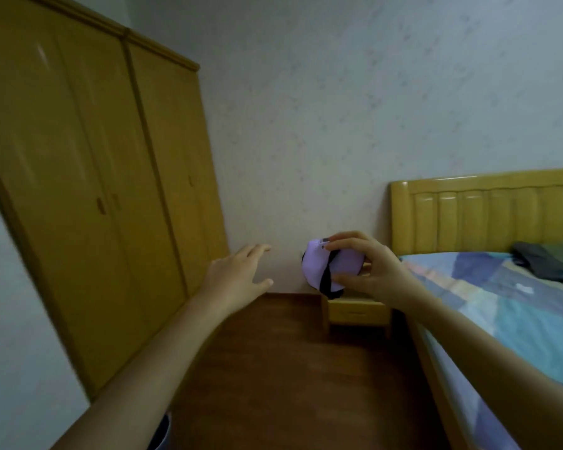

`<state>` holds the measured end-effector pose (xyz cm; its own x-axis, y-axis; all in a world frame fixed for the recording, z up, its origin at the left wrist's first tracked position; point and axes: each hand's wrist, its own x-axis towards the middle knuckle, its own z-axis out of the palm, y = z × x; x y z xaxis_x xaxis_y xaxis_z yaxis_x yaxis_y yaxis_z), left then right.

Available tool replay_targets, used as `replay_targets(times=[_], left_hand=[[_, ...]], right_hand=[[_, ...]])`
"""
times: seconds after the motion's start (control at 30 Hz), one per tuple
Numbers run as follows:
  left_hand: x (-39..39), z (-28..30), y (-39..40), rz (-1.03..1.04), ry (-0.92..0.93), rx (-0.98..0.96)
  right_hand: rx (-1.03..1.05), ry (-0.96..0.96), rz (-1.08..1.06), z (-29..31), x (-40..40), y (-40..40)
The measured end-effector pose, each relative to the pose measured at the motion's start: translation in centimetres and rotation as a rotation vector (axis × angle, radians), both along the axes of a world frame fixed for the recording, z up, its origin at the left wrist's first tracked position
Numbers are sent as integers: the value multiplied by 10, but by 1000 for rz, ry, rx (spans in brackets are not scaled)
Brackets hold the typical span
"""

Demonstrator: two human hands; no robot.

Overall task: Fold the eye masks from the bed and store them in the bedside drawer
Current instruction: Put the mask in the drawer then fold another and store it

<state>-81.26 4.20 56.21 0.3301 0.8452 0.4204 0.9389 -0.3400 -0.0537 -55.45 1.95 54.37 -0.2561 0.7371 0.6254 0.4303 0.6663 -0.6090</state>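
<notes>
The wardrobe [88, 177] stands well off beyond your left hand [238, 274], and the bed [501, 306] runs along just under your right forearm, with dark folded cloth [546, 261] lying on it near the headboard [488, 212]. The bedside cabinet [355, 311] sits past your right hand [374, 271], low against the wall, its drawer front facing you; you seem to carry the load toward it. Your left hand reaches forward with fingers spread and relaxed, holding nothing, likely readied for the drawer pull. Your right hand pinches the folded lilac eye mask [322, 266] between thumb and curled fingers, so that the fold keeps and the black strap stays wrapped round it.
</notes>
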Motion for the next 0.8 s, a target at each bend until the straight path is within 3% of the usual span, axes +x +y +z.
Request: replay_targets(times=[0.2, 0.5, 0.8], left_hand=[[63, -23, 132, -102, -2, -9], [108, -38, 326, -47, 23, -92], [146, -93, 536, -74, 49, -187]], right_hand=[[35, -65, -90, -7, 52, 111], [-61, -138, -96, -17, 109, 313], [-153, -188, -150, -69, 145, 510]])
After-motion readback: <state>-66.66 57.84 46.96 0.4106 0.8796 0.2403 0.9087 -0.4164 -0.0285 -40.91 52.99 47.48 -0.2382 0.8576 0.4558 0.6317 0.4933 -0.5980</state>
